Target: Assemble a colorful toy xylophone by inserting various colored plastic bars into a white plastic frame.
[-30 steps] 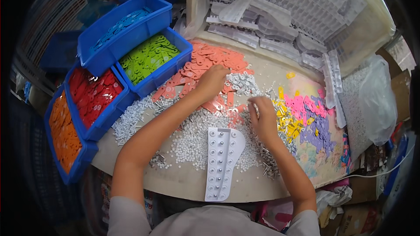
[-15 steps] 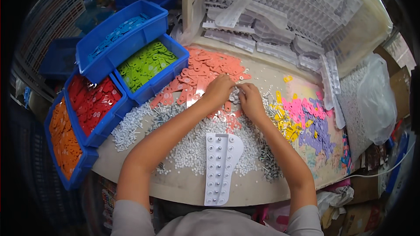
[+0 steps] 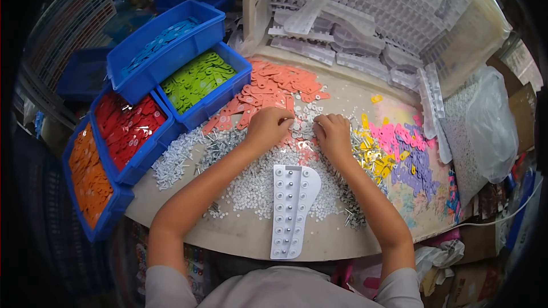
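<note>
Blue bins (image 3: 171,61) flank coral strips (image 3: 282,80); white discs (image 3: 302,128) lie between left hand (image 3: 268,129) and right hand (image 3: 335,138), both curled, grip unclear

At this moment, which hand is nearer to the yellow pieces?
Right: the right hand is just left of the yellow pieces; the left hand is farther left, by the coral pieces.

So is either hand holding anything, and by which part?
Can't tell: the left hand and right hand flank small white parts, but anything pinched is hidden or too small to see.
</note>
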Demonstrator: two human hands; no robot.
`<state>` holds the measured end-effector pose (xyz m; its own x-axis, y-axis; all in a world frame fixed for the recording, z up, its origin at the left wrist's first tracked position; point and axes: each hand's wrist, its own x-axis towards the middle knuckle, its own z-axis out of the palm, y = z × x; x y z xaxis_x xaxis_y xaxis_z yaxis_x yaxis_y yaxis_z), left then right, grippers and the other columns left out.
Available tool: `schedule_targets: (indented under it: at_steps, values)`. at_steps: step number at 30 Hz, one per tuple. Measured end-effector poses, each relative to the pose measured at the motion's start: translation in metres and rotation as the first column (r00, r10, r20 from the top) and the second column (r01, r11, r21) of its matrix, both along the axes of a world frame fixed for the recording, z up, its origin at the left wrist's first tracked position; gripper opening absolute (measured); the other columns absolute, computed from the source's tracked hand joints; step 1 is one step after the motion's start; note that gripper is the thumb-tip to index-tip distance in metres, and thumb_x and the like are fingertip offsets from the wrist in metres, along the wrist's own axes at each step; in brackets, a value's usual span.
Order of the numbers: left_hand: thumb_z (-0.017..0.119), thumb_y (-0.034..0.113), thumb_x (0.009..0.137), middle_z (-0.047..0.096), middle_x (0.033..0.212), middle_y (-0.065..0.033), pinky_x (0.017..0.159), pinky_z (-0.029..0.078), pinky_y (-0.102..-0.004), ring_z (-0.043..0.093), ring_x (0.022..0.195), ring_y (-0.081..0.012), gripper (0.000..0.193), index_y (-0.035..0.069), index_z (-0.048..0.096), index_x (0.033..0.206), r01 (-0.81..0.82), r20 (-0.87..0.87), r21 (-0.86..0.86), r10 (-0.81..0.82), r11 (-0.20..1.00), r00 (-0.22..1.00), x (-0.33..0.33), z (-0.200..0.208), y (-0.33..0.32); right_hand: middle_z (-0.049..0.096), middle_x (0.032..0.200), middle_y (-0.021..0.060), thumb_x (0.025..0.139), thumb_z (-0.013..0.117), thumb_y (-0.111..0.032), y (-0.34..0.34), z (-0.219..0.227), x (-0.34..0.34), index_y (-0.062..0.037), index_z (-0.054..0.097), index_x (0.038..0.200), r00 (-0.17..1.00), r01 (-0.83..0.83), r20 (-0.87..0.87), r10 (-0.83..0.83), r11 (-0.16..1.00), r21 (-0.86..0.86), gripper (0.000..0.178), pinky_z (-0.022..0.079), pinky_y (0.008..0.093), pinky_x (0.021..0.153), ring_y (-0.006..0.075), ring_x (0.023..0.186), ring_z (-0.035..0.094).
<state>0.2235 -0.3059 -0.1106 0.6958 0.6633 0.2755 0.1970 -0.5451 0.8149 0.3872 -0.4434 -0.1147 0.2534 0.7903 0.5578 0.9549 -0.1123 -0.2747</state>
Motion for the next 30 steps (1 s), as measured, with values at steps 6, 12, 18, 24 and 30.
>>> schedule_targets:
  at_steps: [6,12,18,24,30]
  values:
    - [0.071,0.014,0.086,0.072,0.078,-0.0101,0.064,0.051,-0.0325,0.067,0.067,-0.0190,0.017,0.003,0.076,0.097,0.030,0.022,-0.088,-0.028,0.996,0.999,-0.032,0.003,-0.008,0.063,0.084,0.0125,0.084,0.068,-0.006,-0.003,0.002,-0.007,-0.0058,0.064,0.090,0.996,-0.076,-0.055,0.073,0.995,-0.060,0.007,0.043,0.0433,0.079,0.0339,0.087,0.058]
    - [0.071,0.010,0.088,0.071,0.081,-0.0041,0.067,0.049,-0.0271,0.062,0.071,-0.0096,0.015,0.000,0.073,0.098,0.006,0.011,-0.257,-0.003,0.966,1.000,-0.049,0.011,-0.011,0.061,0.079,0.0116,0.082,0.066,-0.003,-0.001,0.005,-0.012,-0.0063,0.060,0.088,0.989,-0.050,-0.141,0.040,0.996,-0.071,0.009,0.043,0.0426,0.080,0.0330,0.082,0.058]
    - [0.071,0.011,0.089,0.070,0.080,-0.0012,0.067,0.046,-0.0259,0.060,0.071,-0.0092,0.013,0.002,0.072,0.098,0.064,0.045,-0.267,-0.054,0.962,0.998,-0.079,0.015,-0.036,0.063,0.082,0.0146,0.078,0.066,0.001,-0.003,-0.003,-0.008,-0.0030,0.061,0.089,0.987,-0.068,-0.148,0.069,0.998,0.015,0.013,0.046,0.0454,0.074,0.0348,0.079,0.059]
    - [0.071,0.013,0.088,0.066,0.091,-0.0018,0.066,0.042,-0.0279,0.058,0.082,-0.0121,0.011,0.004,0.071,0.095,0.114,-0.031,-0.149,-0.119,0.982,0.992,-0.104,0.017,-0.060,0.066,0.086,0.0052,0.082,0.069,-0.002,-0.015,0.013,-0.010,-0.0013,0.064,0.095,0.656,-0.020,-0.751,-0.077,0.993,-0.120,0.013,0.049,0.0267,0.075,0.0118,0.084,0.062]
    - [0.071,0.011,0.088,0.065,0.092,-0.0045,0.075,0.048,-0.0314,0.061,0.088,-0.0170,0.011,0.003,0.071,0.095,0.260,0.036,-0.156,-0.258,0.953,0.966,-0.109,0.010,-0.076,0.066,0.095,0.0014,0.091,0.065,-0.002,-0.067,0.031,-0.049,-0.0010,0.062,0.103,0.501,-0.217,-0.862,0.071,0.975,-0.047,0.012,0.049,0.0245,0.081,0.0084,0.088,0.062]
